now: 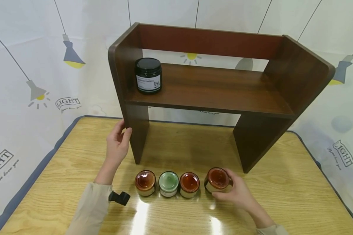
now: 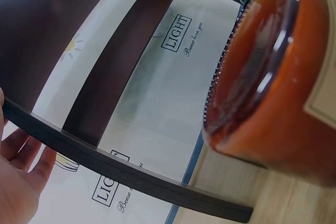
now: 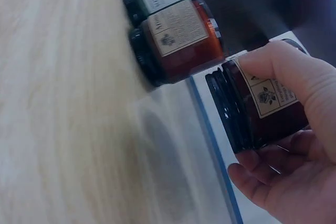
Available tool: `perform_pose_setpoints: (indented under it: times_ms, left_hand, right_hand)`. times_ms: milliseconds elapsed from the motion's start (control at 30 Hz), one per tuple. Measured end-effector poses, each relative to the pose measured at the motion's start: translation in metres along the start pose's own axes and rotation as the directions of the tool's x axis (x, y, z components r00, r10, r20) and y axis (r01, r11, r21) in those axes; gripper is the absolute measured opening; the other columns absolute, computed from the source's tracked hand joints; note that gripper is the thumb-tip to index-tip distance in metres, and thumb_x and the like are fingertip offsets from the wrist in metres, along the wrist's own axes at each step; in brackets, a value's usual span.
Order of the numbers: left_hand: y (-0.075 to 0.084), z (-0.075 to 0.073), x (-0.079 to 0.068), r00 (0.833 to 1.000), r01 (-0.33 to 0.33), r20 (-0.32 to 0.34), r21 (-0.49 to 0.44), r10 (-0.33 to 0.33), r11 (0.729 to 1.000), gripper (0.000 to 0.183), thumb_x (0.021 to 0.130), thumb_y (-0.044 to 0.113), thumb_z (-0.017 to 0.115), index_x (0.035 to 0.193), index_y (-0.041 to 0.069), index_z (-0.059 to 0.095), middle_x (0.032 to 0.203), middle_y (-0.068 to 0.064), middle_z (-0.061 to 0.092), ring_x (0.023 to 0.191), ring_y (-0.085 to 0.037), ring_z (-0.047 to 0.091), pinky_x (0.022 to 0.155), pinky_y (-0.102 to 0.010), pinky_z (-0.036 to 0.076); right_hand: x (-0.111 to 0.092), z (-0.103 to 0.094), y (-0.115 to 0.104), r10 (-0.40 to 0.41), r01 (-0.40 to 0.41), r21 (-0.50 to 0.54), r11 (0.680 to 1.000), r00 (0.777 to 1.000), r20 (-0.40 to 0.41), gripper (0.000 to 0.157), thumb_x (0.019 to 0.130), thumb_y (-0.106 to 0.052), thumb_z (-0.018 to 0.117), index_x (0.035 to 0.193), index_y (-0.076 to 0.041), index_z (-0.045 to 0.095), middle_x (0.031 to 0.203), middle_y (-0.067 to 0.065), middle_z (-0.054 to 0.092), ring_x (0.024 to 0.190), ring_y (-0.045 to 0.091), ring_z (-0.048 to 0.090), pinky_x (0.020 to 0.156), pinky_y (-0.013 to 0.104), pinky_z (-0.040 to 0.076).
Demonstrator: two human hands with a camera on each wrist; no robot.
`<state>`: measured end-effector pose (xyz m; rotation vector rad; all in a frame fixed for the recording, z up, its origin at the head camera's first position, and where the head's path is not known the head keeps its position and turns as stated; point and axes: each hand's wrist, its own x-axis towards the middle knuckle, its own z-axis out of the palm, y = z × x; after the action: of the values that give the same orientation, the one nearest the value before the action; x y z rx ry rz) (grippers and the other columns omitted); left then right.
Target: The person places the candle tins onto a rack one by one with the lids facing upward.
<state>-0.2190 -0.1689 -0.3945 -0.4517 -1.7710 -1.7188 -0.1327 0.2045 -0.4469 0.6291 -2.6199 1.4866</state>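
Observation:
My right hand (image 1: 238,192) grips an amber glass candle jar (image 1: 217,178), thumb on its near side and fingers round its far side. The jar is upside down, its black lid lowest and its cream label (image 3: 273,98) partly under the thumb in the right wrist view. To its left stand three more upturned jars in a row: an amber jar (image 1: 189,182), a green jar (image 1: 168,182) and another amber jar (image 1: 145,182). My left hand (image 1: 116,140) holds the left side panel (image 1: 136,133) of a dark brown wooden shelf by its front edge, thumb and fingers on either side.
A black scented-candle jar (image 1: 148,76) stands at the left end of the shelf board (image 1: 211,88). The shelf's right panel (image 1: 257,140) rises behind the right hand. A black wrist mount (image 1: 119,197) juts from the left sleeve, close to the leftmost jar. Printed cloth hangs behind the wooden table (image 1: 282,195).

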Motion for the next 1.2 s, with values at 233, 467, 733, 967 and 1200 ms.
perform_pose_setpoints:
  times_ms: [233, 467, 733, 967, 1200]
  left_hand:
    - [0.001, 0.000, 0.000, 1.000, -0.001, -0.003, -0.009, 0.001, 1.000, 0.030, 0.091, -0.008, 0.051, 0.119, -0.019, 0.050, 0.112, -0.028, 0.056, 0.104, -0.009, 0.055, 0.083, -0.017, 0.047]
    - [0.002, 0.001, 0.000, 1.000, -0.004, -0.002, 0.002, 0.004, 1.000, 0.030, 0.090, -0.010, 0.050, 0.119, -0.019, 0.050, 0.111, -0.024, 0.058, 0.102, -0.009, 0.056, 0.083, -0.016, 0.048]
    - [0.003, 0.000, 0.000, 1.000, -0.004, 0.006, -0.002, 0.004, 1.000, 0.030, 0.091, -0.009, 0.051, 0.120, -0.018, 0.050, 0.111, -0.003, 0.061, 0.103, -0.010, 0.055, 0.083, -0.016, 0.047]
    - [0.002, 0.000, 0.000, 1.000, 0.001, 0.010, 0.011, -0.001, 1.000, 0.030, 0.091, -0.009, 0.050, 0.120, -0.018, 0.050, 0.112, -0.024, 0.057, 0.104, -0.013, 0.055, 0.084, -0.017, 0.047]
    - [0.002, -0.001, 0.000, 1.000, 0.008, 0.013, 0.012, -0.008, 1.000, 0.031, 0.091, -0.009, 0.051, 0.121, -0.018, 0.050, 0.113, -0.023, 0.057, 0.105, -0.019, 0.055, 0.085, -0.017, 0.047]
  right_hand:
    - [0.003, -0.007, -0.011, -0.055, 0.055, 0.060, 0.997, 0.998, 0.008, 0.061, 0.065, -0.005, 0.084, 0.118, 0.002, 0.054, 0.106, 0.009, 0.063, 0.094, 0.008, 0.060, 0.080, 0.023, 0.051]
    - [0.007, -0.012, -0.027, -0.087, 0.087, 0.093, 0.992, 0.996, 0.000, 0.062, 0.064, -0.001, 0.083, 0.119, 0.001, 0.054, 0.107, 0.010, 0.062, 0.096, 0.007, 0.060, 0.081, 0.021, 0.050]
    - [0.012, -0.018, -0.042, -0.119, 0.120, 0.037, 0.992, 0.993, -0.018, 0.063, 0.061, 0.000, 0.084, 0.117, -0.002, 0.055, 0.106, 0.007, 0.063, 0.094, 0.006, 0.060, 0.077, 0.021, 0.051]
    - [0.019, -0.022, -0.056, -0.145, 0.146, 0.022, 0.989, 0.988, -0.051, 0.064, 0.059, 0.002, 0.083, 0.117, -0.001, 0.055, 0.104, 0.008, 0.063, 0.093, 0.005, 0.060, 0.076, 0.020, 0.052]
    - [0.025, -0.025, -0.073, -0.167, 0.169, 0.035, 0.985, 0.984, -0.066, 0.064, 0.058, 0.005, 0.082, 0.115, -0.001, 0.055, 0.103, 0.006, 0.062, 0.091, 0.006, 0.060, 0.075, 0.019, 0.051]
